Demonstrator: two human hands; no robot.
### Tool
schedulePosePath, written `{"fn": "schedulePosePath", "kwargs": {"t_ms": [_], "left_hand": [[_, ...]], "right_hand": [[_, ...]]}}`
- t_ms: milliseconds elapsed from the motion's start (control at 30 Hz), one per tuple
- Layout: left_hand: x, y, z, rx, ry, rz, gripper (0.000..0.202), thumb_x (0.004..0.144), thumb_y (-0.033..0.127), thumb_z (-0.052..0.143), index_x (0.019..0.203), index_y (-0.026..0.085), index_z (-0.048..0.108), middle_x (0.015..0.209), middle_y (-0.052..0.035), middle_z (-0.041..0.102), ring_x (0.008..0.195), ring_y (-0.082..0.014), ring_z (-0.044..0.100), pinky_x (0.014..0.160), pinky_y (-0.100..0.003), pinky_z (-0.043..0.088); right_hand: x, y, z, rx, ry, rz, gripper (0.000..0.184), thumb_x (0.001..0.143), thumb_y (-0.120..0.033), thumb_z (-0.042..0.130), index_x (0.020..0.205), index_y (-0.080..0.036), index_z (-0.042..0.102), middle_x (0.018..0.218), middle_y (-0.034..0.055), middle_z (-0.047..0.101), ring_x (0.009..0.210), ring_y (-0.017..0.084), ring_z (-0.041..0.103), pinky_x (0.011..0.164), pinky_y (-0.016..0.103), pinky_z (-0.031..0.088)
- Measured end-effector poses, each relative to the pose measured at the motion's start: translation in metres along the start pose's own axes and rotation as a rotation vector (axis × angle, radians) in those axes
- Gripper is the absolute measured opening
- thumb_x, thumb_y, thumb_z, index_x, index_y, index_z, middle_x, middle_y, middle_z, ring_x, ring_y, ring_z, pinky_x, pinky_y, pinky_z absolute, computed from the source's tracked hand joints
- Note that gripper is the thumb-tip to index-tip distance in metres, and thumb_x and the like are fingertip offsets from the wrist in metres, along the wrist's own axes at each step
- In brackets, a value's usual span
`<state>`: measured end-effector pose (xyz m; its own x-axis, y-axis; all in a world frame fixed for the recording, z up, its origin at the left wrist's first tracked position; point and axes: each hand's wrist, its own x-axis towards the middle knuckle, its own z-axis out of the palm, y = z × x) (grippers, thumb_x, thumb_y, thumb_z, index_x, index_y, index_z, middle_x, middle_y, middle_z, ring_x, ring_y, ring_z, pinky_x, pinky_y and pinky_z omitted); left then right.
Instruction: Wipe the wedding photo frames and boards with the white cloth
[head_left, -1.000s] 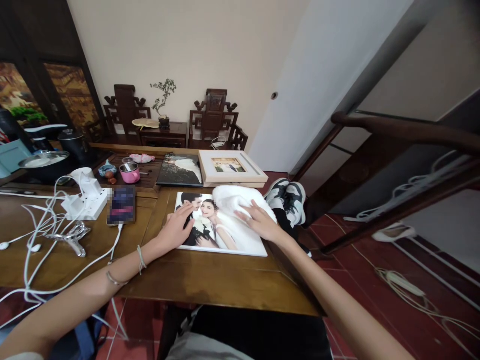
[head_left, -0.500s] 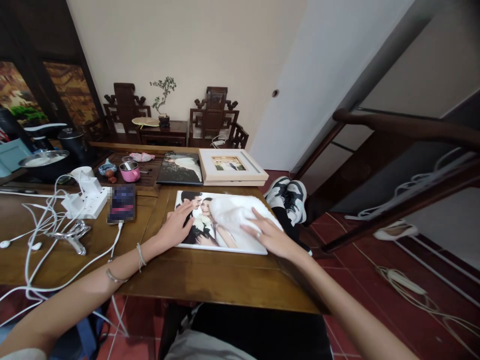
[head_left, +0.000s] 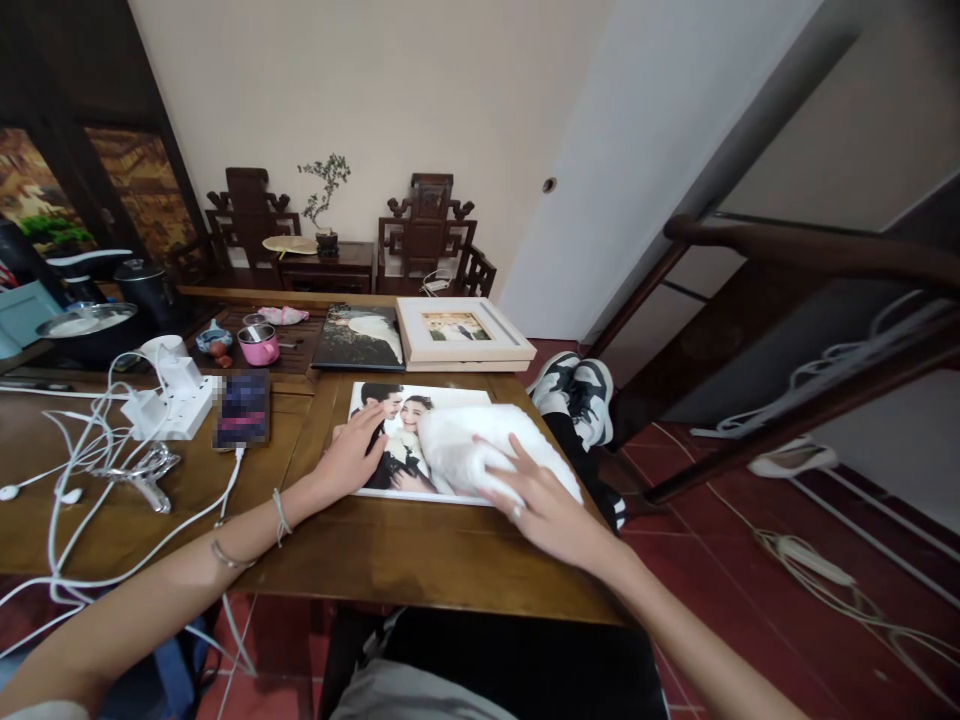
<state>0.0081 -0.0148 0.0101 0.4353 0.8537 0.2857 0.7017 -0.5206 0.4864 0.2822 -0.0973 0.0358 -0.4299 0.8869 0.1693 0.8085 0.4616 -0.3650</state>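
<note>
Hands: apart from each other; the left hand (head_left: 354,455) lies on the left part of a photo panel (head_left: 409,480), while the right hand (head_left: 540,500) presses on a white cloth (head_left: 480,435). Whether the right fingers clamp the bunched fold under them cannot be told.
Cloth: slid toward the near right corner of the panel since the first frame, now hanging over that corner; the far right corner, covered then, shows again.
Left hand: in the same place as in both earlier frames.
Left arm: reaches in from the lower left, fingers extended, thin bracelets (head_left: 281,518) at the wrist.
Right arm: reaches in from the lower right, fingers spread, a ring (head_left: 516,511) on one of them.
Photo panel: flat on the wooden table (head_left: 450,560), near its right end, two people pictured on it.
Pink cup (head_left: 259,350): upright on the slatted tray, silvery inside; its contents are unclear.
Pan (head_left: 82,342): dark, under a glass lid, something pale showing through.
Black pot (head_left: 144,292): lidded, contents hidden.
Plant pot (head_left: 327,242): holds a small tree, on the low table by the wall.
Framed picture (head_left: 465,350): lies beyond the panel, a small photo inside its pale border.
</note>
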Motion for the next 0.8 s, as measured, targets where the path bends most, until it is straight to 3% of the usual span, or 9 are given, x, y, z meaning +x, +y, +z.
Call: {"fn": "schedulePosePath", "kwargs": {"t_ms": [100, 200, 367, 467, 567, 667, 800], "left_hand": [[0.000, 0.000, 0.001, 0.005, 0.001, 0.010, 0.043, 0.095, 0.026, 0.038, 0.137, 0.019, 0.046, 0.148, -0.0104, 0.042, 0.141, -0.0247, 0.033, 0.113, -0.050, 0.030], [0.000, 0.000, 0.000, 0.012, -0.004, 0.021, 0.044, 0.095, 0.027, 0.037, 0.138, 0.018, 0.045, 0.148, -0.0111, 0.042, 0.141, -0.0249, 0.032, 0.113, -0.049, 0.030], [0.001, 0.000, -0.002, 0.023, -0.022, 0.020, 0.045, 0.096, 0.029, 0.036, 0.139, 0.019, 0.045, 0.147, -0.0113, 0.044, 0.141, -0.0260, 0.032, 0.111, -0.051, 0.032], [0.001, 0.000, -0.003, 0.024, -0.033, 0.018, 0.045, 0.096, 0.029, 0.036, 0.139, 0.017, 0.044, 0.148, -0.0124, 0.043, 0.141, -0.0265, 0.032, 0.111, -0.051, 0.032], [0.001, 0.001, -0.003, 0.023, -0.040, 0.008, 0.045, 0.096, 0.028, 0.037, 0.139, 0.017, 0.044, 0.148, -0.0120, 0.042, 0.141, -0.0259, 0.032, 0.112, -0.050, 0.031], [0.001, 0.002, -0.003, 0.023, -0.042, 0.000, 0.046, 0.096, 0.028, 0.037, 0.140, 0.017, 0.043, 0.149, -0.0116, 0.041, 0.142, -0.0252, 0.031, 0.113, -0.049, 0.030], [0.000, 0.001, -0.001, 0.029, -0.029, -0.004, 0.045, 0.096, 0.027, 0.037, 0.139, 0.018, 0.044, 0.148, -0.0115, 0.042, 0.141, -0.0253, 0.032, 0.113, -0.050, 0.030]], "right_hand": [[-0.038, -0.020, -0.005, -0.031, -0.051, -0.084, 0.033, 0.095, -0.036, 0.041, 0.099, -0.020, 0.070, 0.151, 0.0103, 0.038, 0.141, 0.032, 0.026, 0.114, 0.058, 0.022], [-0.039, -0.023, -0.011, -0.020, -0.105, -0.111, 0.035, 0.096, -0.037, 0.040, 0.099, -0.020, 0.070, 0.148, 0.0116, 0.042, 0.139, 0.031, 0.031, 0.115, 0.057, 0.021], [0.027, 0.008, -0.010, -0.001, -0.061, 0.008, 0.040, 0.095, -0.041, 0.039, 0.120, -0.023, 0.065, 0.137, 0.0072, 0.056, 0.137, 0.032, 0.036, 0.112, 0.057, 0.027], [0.075, 0.024, -0.007, -0.039, 0.001, 0.038, 0.041, 0.096, -0.039, 0.037, 0.121, -0.022, 0.064, 0.133, 0.0078, 0.059, 0.131, 0.033, 0.045, 0.113, 0.056, 0.024], [0.097, 0.024, -0.004, -0.056, 0.050, 0.042, 0.042, 0.098, -0.036, 0.032, 0.121, -0.020, 0.063, 0.136, 0.0097, 0.057, 0.128, 0.033, 0.048, 0.112, 0.059, 0.022], [0.081, 0.008, 0.001, -0.063, 0.051, -0.011, 0.040, 0.098, -0.036, 0.033, 0.119, -0.019, 0.063, 0.136, 0.0123, 0.056, 0.130, 0.033, 0.046, 0.112, 0.061, 0.019], [0.018, -0.026, 0.007, -0.058, 0.025, -0.132, 0.035, 0.097, -0.030, 0.036, 0.112, -0.018, 0.066, 0.140, 0.0172, 0.051, 0.137, 0.032, 0.036, 0.112, 0.064, 0.016]]}}
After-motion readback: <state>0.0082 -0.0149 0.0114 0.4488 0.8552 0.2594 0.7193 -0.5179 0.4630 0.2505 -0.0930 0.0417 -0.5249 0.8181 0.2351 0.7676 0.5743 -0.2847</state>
